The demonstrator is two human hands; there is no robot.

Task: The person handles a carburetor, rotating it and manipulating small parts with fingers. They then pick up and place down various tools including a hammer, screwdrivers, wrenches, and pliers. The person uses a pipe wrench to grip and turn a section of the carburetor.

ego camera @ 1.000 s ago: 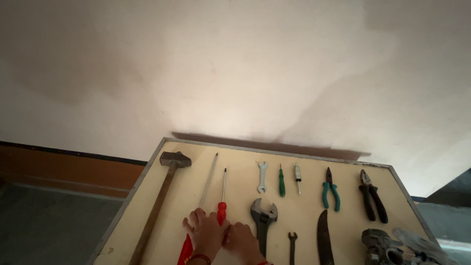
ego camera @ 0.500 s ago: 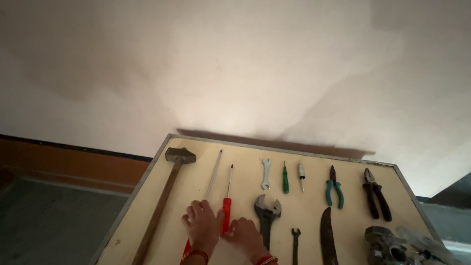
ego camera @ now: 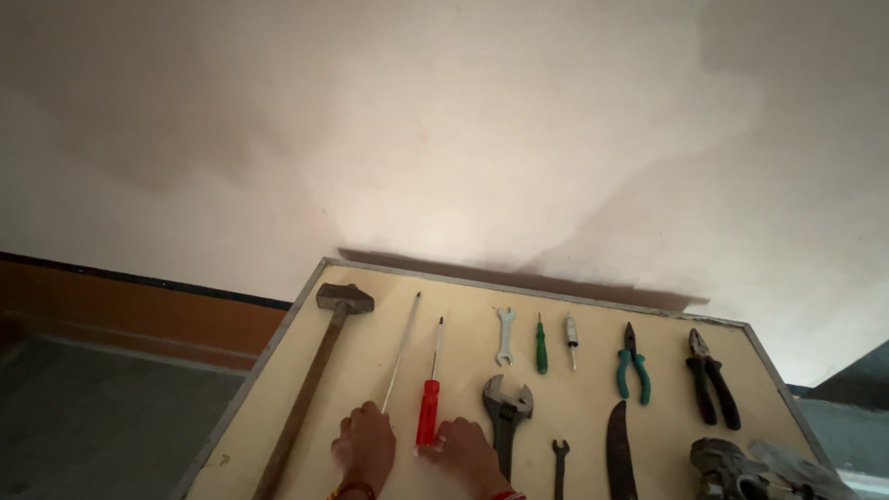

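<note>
Your left hand (ego camera: 366,449) covers the long screwdriver's (ego camera: 400,354) handle, fingers curled on it. Your right hand (ego camera: 469,454) rests fingers closed beside the red-handled screwdriver (ego camera: 428,407), mid-board. It looks light and stiff; the handle is the place to grip.

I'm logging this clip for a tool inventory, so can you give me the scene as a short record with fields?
Surface: pale yellow tabletop with a grey rim, set against a plain wall
Left hand: left hand covers the handle end of a long thin screwdriver
Right hand: right hand touches the bottom of the red-handled screwdriver
Far left: long-handled hammer
Middle: adjustable wrench, small open spanner, green screwdriver
Right: teal-handled pliers, dark-handled pliers
</note>
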